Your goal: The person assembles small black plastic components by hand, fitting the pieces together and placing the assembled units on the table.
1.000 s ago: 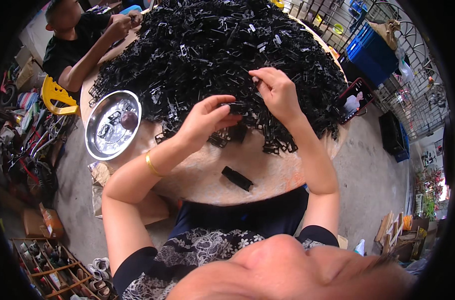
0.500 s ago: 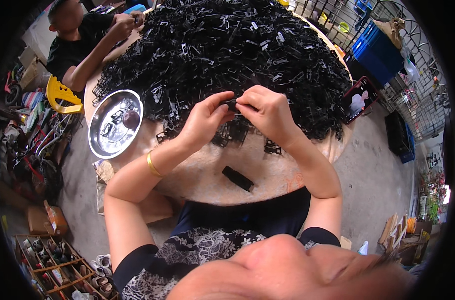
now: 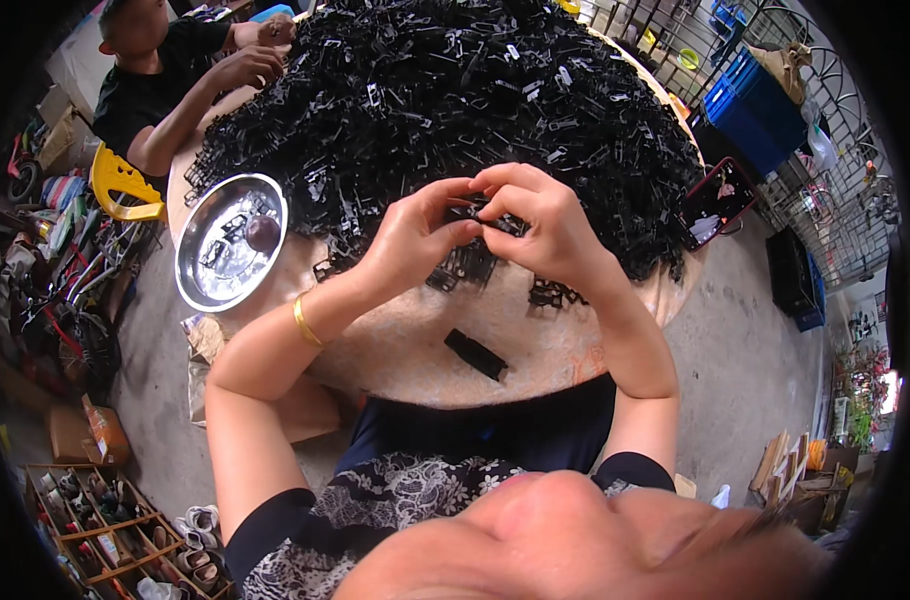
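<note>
In front of a big heap of small black plastic parts (image 3: 425,110), both of my hands meet with bent fingers. My left hand (image 3: 415,235) is closed, thumb and fingertips on a small black plastic part (image 3: 465,212) that barely stands out from the dark heap behind. My right hand (image 3: 540,220) pinches at the same part from the other side, its fingertips close to those of the left. Below my hands, flat black frame-like parts (image 3: 465,268) lie at the heap's near edge. Closer to me rests a single dark oblong piece (image 3: 475,355).
The round table (image 3: 395,365) carries the heap. A shiny metal bowl (image 3: 188,265) with a round dark object and some parts stands left. A phone (image 3: 717,203) leans at the right edge. Another person's hands (image 3: 260,60) work at the far left. Blue crates (image 3: 755,110) stand beyond right.
My fingertips have drawn closer together around the part, and the right fingers have shifted over it. The other person's hands have moved apart, one lowering to the heap's edge.
</note>
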`<act>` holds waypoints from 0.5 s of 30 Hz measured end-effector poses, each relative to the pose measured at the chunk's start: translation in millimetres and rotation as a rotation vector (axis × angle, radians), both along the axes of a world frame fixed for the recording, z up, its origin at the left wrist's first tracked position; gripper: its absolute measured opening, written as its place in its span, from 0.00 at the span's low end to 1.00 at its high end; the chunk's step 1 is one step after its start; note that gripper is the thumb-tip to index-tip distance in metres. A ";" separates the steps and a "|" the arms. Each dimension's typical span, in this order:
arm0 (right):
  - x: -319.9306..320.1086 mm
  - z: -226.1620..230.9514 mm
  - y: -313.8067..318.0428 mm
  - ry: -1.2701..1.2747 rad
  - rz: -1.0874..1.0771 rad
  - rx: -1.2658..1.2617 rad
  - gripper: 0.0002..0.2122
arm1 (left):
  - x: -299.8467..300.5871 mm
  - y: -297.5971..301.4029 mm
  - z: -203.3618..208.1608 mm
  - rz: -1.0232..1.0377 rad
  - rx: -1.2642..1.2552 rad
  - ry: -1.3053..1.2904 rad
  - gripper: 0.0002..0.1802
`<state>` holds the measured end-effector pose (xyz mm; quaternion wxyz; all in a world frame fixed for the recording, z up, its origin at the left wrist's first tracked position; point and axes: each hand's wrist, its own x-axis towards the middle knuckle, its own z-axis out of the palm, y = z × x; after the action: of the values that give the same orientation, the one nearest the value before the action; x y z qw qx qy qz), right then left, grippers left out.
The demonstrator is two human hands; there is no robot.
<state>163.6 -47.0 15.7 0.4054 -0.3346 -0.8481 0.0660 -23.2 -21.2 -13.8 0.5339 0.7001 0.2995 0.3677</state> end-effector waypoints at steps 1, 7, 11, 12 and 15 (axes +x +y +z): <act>2.1 2.4 0.0 0.037 0.065 -0.123 0.11 | -0.2 0.4 -2.6 0.050 0.109 0.060 0.22; 16.0 2.2 9.3 0.327 0.068 -0.656 0.22 | -2.6 4.4 10.3 0.063 -0.011 -0.167 0.21; 12.7 -9.3 11.7 0.476 0.150 -0.793 0.13 | -5.1 5.5 15.5 -0.025 -0.046 -0.270 0.22; 13.1 -8.5 11.5 0.491 0.132 -0.795 0.11 | -5.9 5.2 17.8 -0.026 -0.049 -0.270 0.22; 16.9 0.1 9.2 0.447 0.129 -0.836 0.11 | -10.6 6.3 19.9 -0.121 -0.124 -0.279 0.24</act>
<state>180.5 -37.8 15.7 0.4037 -0.3932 -0.6600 0.4967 -33.8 -14.9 6.1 0.6336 0.6247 0.2020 0.4094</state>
